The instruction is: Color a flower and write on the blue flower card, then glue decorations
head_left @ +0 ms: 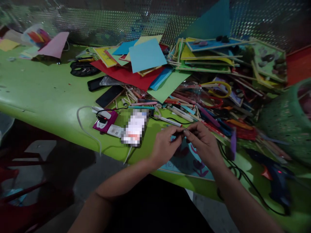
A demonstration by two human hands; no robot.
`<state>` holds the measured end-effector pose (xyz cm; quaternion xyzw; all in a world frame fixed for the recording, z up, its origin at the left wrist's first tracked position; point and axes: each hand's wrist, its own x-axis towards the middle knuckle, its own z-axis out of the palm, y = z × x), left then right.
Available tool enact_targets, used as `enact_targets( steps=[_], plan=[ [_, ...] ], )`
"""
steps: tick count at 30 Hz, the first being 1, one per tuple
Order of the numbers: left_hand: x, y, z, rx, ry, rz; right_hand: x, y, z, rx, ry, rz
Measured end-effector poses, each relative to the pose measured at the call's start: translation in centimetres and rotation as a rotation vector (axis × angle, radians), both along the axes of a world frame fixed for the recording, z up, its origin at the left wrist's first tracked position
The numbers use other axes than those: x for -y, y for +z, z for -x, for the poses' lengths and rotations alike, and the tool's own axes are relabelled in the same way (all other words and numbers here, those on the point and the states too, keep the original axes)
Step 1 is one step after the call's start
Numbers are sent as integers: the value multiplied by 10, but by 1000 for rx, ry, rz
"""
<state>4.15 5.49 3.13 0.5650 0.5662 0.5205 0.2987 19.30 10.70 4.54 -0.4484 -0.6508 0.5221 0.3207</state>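
My left hand (167,143) and my right hand (203,142) meet fingertip to fingertip over the front of the table. Both are closed in a pinch. Whatever sits between the fingertips is too small and dark to make out. Beneath them lies a blue sheet with painted flowers (200,168), partly covered by my hands. A white marker pen (171,121) rests just beyond my left fingers. To the right, a dark blue glue gun (275,178) with an orange trigger lies on its side, a small red light glowing on it.
A phone with a blurred screen (134,127) lies left of my hands, beside a purple power strip (105,122). Coloured paper (148,55), framed pictures (206,63), pens and sticks crowd the back. A green basket (284,119) stands right. The glue gun's black cable (252,187) loops nearby.
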Motion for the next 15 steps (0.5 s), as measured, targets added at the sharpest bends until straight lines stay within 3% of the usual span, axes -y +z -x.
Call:
enact_targets(
  steps=[15],
  plan=[
    [-1, -6, 1, 43, 9, 24, -1, -3, -2, 29, 68, -49]
  ],
)
